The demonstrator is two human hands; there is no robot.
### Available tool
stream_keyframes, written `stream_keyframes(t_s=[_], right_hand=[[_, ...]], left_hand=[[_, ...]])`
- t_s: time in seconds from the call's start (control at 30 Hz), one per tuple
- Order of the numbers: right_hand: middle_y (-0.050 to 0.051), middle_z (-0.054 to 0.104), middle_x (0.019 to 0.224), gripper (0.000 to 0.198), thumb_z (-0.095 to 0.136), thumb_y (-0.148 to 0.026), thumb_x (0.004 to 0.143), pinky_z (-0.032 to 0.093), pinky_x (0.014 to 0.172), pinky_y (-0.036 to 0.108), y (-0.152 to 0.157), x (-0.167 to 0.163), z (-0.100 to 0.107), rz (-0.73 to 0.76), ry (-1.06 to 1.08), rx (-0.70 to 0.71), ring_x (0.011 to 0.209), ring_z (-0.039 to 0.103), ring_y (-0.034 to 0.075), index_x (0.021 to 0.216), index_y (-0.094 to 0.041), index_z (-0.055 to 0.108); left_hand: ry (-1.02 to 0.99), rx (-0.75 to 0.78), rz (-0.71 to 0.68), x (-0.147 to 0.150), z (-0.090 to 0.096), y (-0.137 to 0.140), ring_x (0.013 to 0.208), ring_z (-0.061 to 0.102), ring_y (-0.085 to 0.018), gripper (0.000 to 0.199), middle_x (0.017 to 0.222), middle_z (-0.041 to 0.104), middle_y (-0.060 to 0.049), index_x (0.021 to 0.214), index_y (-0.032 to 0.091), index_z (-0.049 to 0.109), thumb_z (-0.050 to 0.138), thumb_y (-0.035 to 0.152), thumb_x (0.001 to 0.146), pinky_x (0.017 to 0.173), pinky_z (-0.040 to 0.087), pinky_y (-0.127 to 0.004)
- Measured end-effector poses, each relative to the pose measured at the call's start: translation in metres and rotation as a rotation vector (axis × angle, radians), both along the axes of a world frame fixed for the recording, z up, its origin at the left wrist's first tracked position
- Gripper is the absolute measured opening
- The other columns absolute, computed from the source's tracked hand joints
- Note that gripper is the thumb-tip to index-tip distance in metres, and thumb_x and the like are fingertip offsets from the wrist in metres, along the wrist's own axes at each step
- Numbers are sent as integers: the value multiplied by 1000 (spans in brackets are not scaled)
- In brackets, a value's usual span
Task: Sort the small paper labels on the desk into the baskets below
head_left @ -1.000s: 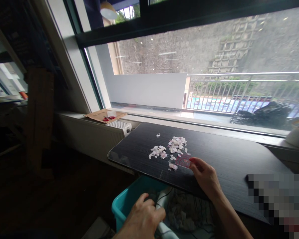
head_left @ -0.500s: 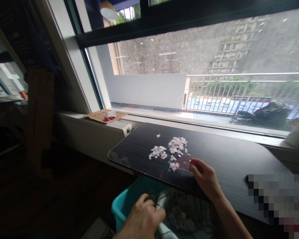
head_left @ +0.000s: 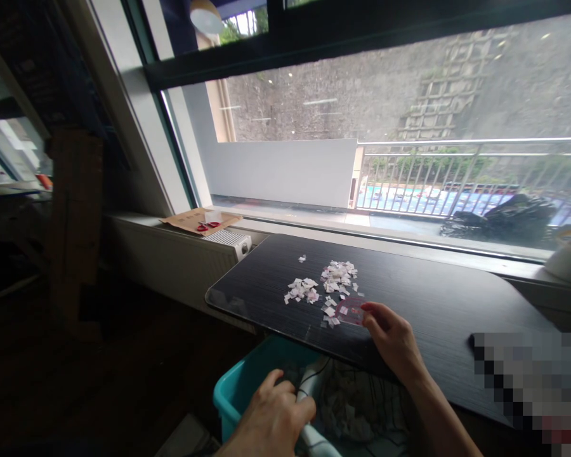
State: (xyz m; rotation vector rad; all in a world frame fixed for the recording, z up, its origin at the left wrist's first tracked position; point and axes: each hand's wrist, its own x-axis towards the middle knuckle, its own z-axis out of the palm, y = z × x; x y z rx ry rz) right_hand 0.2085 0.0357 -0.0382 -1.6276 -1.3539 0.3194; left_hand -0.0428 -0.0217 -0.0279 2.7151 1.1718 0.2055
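My right hand (head_left: 387,330) pinches the right end of a clear plastic protractor (head_left: 349,311) with red curved markings, just above the black tabletop. The protractor's left edge meets a small cluster of paper scraps (head_left: 332,315). Behind it lie two larger heaps of cut white and pinkish scraps, a left heap (head_left: 302,290) and a right heap (head_left: 339,275). Below the table's front edge, my left hand (head_left: 280,406) closes over the pale rim of a turquoise bin (head_left: 233,387). Part of that grip is hidden by the hand itself.
Many scraps and dark cords show in the container (head_left: 349,406) under the table (head_left: 423,285). Red-handled scissors (head_left: 208,226) lie on a brown envelope (head_left: 185,222) on the sill, beside a radiator (head_left: 228,244). A blurred-out patch covers the right corner.
At the left end of the protractor, a few scraps have shifted slightly, and more of its clear surface shows. My right hand has barely moved; my left hand stays on the bin.
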Motion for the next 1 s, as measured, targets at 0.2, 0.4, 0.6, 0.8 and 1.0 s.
stream_keyframes(t_s=[0.2, 0.4, 0.6, 0.8, 1.0], right_hand=[[2, 70, 72, 30, 52, -38, 78, 47, 63, 27, -1, -1, 1, -14, 11, 1, 66, 63, 18, 93, -19, 69], [2, 69, 70, 28, 52, -37, 79, 47, 62, 27, -1, -1, -1, 3, -29, -4, 62, 61, 17, 92, -20, 70], [3, 70, 73, 34, 52, -42, 80, 47, 62, 27, -1, -2, 0, 20, -7, 12, 62, 62, 17, 97, -19, 70], [4, 70, 73, 34, 52, -43, 80, 47, 63, 28, 1, 0, -3, -89, -55, 9, 64, 62, 18, 97, -20, 71], [3, 70, 74, 31, 53, -40, 79, 47, 65, 28, 0, 0, -1, -78, -23, -7, 66, 63, 18, 95, -21, 70]], left_hand=[[9, 54, -20, 0, 0, -3, 83, 57, -19, 26, 80, 63, -1, 86, 22, 61, 64, 44, 72, 102, 28, -43], [2, 110, -19, -2, -4, -2, 82, 57, -20, 28, 79, 63, -1, 88, 22, 61, 65, 44, 71, 101, 30, -42], [27, 33, -45, -2, -9, 5, 78, 56, -19, 27, 71, 61, 1, 80, 22, 60, 63, 47, 72, 100, 30, -42], [16, -61, -50, -4, -5, 7, 81, 55, -19, 25, 75, 62, 0, 81, 22, 61, 62, 45, 72, 101, 29, -43], [11, -51, -48, -4, -5, 7, 80, 55, -19, 26, 73, 61, 0, 79, 22, 61, 64, 46, 71, 101, 29, -42]])
